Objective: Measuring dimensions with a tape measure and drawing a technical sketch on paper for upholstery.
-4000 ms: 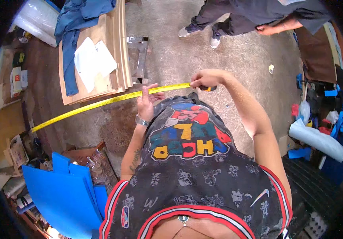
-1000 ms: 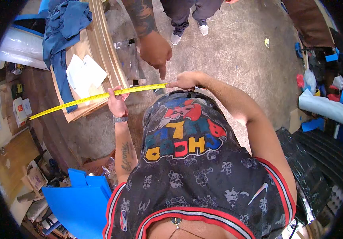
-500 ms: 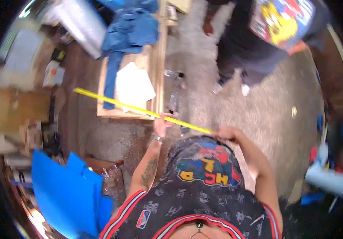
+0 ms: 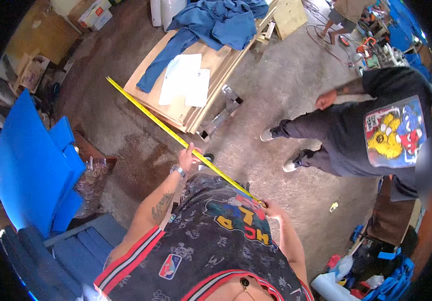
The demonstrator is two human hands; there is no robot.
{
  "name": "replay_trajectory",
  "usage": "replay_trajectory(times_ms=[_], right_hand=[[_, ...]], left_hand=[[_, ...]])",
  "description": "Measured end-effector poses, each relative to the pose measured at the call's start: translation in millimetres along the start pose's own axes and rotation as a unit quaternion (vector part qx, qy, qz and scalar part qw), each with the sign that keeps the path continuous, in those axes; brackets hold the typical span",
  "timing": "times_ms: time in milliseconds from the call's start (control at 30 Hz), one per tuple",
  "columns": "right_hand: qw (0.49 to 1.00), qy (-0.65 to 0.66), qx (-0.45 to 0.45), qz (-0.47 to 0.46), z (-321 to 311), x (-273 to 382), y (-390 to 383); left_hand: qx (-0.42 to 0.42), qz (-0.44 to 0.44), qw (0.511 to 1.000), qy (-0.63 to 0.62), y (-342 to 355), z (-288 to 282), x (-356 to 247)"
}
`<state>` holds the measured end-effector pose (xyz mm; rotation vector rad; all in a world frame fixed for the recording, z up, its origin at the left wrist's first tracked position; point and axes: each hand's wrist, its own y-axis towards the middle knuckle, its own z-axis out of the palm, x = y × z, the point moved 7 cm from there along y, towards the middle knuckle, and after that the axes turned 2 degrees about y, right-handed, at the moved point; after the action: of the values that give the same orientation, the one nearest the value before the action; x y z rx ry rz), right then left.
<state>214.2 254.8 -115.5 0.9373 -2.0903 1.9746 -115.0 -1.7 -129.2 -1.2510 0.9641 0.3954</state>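
Note:
A long yellow tape measure [image 4: 148,114] is stretched out in front of me, running from beyond the near left corner of the plywood stack [image 4: 140,83] down to my waist. My left hand [image 4: 188,158], with a metal watch at the wrist, grips the blade partway along, its fingers closed around the edge. At the lower end, my right hand [image 4: 274,208] is closed on the tape close to my shirt; its palm and whatever case it may hold are hidden. White paper sheets [image 4: 182,83] and blue cloth [image 4: 216,25] lie on the stack.
A co-worker [image 4: 346,125] in dark clothes stands to the right; another person [image 4: 349,15] is farther back. Blue panels [image 4: 35,165] lean at the left, near a dark blue seat [image 4: 88,246]. Metal pieces [image 4: 221,113] lie beside the stack. Assorted clutter [image 4: 371,266] fills the lower right.
My view has turned, and the stack and co-worker sit differently in it. The tape slants more steeply up to the left now. Both hands keep their hold on it.

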Motion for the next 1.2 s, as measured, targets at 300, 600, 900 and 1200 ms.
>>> replay_trajectory(times_ms=[300, 600, 900, 1200], right_hand=[[0.997, 0.062, -0.018, -0.052, -32.1, 51.2, 22.5], [0.997, 0.032, 0.006, -0.069, -35.5, 133.0, 37.5], [0.997, 0.055, -0.01, -0.059, -17.2, 216.0, 48.1], [0.979, 0.156, -0.043, -0.121, 13.1, 221.3, 62.7]], left_hand=[[-0.108, 0.071, 0.988, -0.086, -3.2, -18.1, -64.7], [0.05, 0.042, 0.998, 0.007, -8.3, 29.4, -22.6], [0.208, 0.081, 0.963, 0.149, -11.8, 75.9, -28.1], [0.262, 0.009, 0.955, 0.137, -19.4, 71.2, -27.6]])
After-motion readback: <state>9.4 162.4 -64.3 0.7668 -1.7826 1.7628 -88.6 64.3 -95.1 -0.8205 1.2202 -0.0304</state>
